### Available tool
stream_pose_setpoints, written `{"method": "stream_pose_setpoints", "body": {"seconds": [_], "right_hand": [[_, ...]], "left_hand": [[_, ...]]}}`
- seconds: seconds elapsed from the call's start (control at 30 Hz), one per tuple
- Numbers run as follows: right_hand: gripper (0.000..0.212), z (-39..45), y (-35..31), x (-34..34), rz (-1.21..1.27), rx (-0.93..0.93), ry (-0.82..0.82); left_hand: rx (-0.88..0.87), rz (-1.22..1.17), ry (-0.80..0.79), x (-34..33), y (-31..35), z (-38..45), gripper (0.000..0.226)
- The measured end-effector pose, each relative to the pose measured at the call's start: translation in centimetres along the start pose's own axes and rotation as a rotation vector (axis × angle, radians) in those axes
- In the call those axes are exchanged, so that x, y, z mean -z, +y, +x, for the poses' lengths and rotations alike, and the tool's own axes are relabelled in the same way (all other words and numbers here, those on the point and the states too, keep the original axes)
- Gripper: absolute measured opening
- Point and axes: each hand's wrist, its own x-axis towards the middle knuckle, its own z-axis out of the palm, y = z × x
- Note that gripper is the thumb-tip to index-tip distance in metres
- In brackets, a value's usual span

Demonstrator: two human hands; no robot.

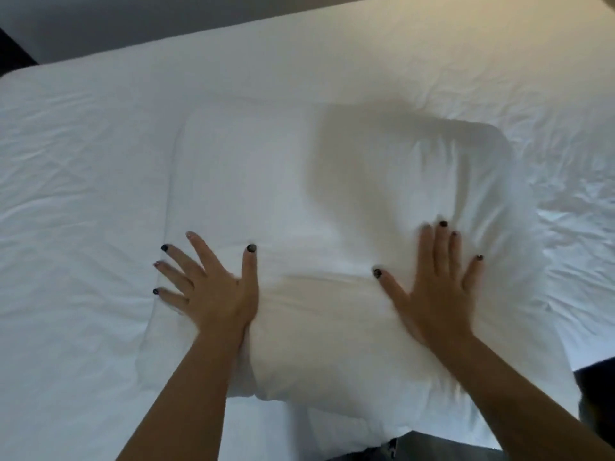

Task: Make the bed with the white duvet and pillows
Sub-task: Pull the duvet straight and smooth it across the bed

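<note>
Pillow (319,227) sits dead center on the bed (83,194), white on white, kinda puffy with a dent up around 1 o'clock. Left hand (213,287) is flat on it at 8 o'clock, fingers spread wide. Right hand (436,281) presses down at 4 o'clock, fingers straight too. Wrinkled sheet all around, nothing pinched.
</note>
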Motion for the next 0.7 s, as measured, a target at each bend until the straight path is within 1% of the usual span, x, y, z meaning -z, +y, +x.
{"method": "stream_pose_setpoints", "body": {"seconds": [0.07, 0.1, 0.17, 0.2, 0.23, 0.3, 0.37, 0.4, 0.43, 0.5, 0.57, 0.6, 0.67, 0.7], "right_hand": [[0.110, -0.1, 2.1, 0.2, 0.078, -0.157, -0.013], [0.115, -0.1, 2.8, 0.2, 0.125, -0.231, -0.019], [0.124, -0.2, 3.3, 0.3, 0.211, -0.360, -0.020], [0.129, -0.2, 3.4, 0.4, 0.233, -0.412, -0.020], [0.134, -0.2, 3.6, 0.5, 0.239, -0.459, -0.023], [0.141, 0.1, 4.5, 0.7, 0.276, -0.584, -0.058], [0.144, 0.5, 6.5, 0.8, 0.452, -0.733, -0.134], [0.142, 0.6, 7.7, 0.8, 0.558, -0.778, -0.176], [0.137, 0.7, 8.8, 0.7, 0.635, -0.793, -0.223], [0.122, 0.8, 9.7, 1.0, 0.726, -0.764, -0.327], [0.105, 0.9, 9.6, 0.9, 0.812, -0.732, -0.387], [0.104, 1.0, 9.4, 0.8, 0.839, -0.738, -0.397], [0.109, 1.3, 9.6, 0.1, 0.901, -0.733, -0.410], [0.107, 1.4, 9.6, -0.2, 0.923, -0.733, -0.423]], "left_hand": [[0.155, -0.087, -0.116, 1.3, 0.6, 1.8, 0.129], [0.194, -0.126, -0.157, 1.9, 0.4, 2.8, 0.139], [0.221, -0.210, -0.226, 2.9, -0.6, 4.5, 0.153], [0.231, -0.266, -0.273, 3.4, -1.2, 5.0, 0.157], [0.243, -0.318, -0.318, 3.6, -1.7, 5.5, 0.157], [0.272, -0.372, -0.390, 3.6, -2.6, 6.3, 0.149], [0.269, -0.385, -0.440, 3.4, -2.9, 7.1, 0.150], [0.254, -0.388, -0.466, 3.3, -2.9, 7.4, 0.151], [0.240, -0.402, -0.496, 3.2, -3.0, 7.7, 0.151], [0.237, -0.440, -0.547, 3.1, -3.1, 7.9, 0.149], [0.237, -0.499, -0.577, 3.3, -3.2, 8.0, 0.142], [0.239, -0.526, -0.597, 3.4, -3.2, 7.9, 0.138], [0.253, -0.566, -0.629, 3.3, -3.3, 7.9, 0.129], [0.260, -0.580, -0.633, 3.3, -3.3, 7.9, 0.123]]}}
